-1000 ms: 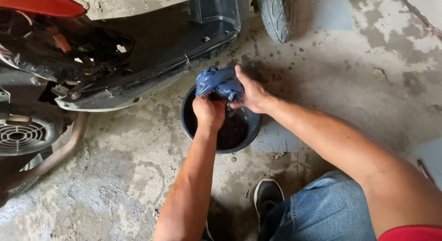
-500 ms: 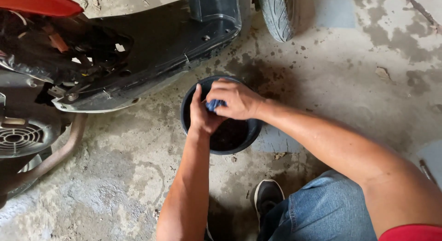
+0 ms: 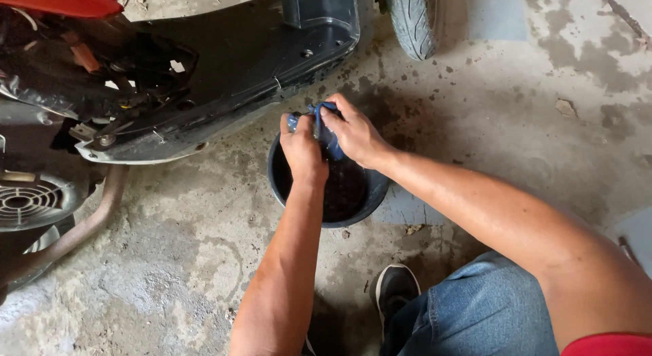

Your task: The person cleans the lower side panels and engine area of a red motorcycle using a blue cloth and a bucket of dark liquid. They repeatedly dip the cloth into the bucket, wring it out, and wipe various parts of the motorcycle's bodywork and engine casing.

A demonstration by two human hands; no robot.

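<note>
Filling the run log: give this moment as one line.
left hand: grips blue cloth | right hand: grips same cloth | cloth: bunched above dark bucket | scooter: beside

We're looking down on a stained, patchy concrete floor (image 3: 170, 261), daylight flat across it. A scooter's black footboard (image 3: 238, 64) fills the top left, its tyre (image 3: 414, 20) just beside.

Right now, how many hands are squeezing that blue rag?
2. The left hand grips the blue rag from the left, the right hand from the right, both over the dark bucket beside the scooter. No other hands show.
</note>
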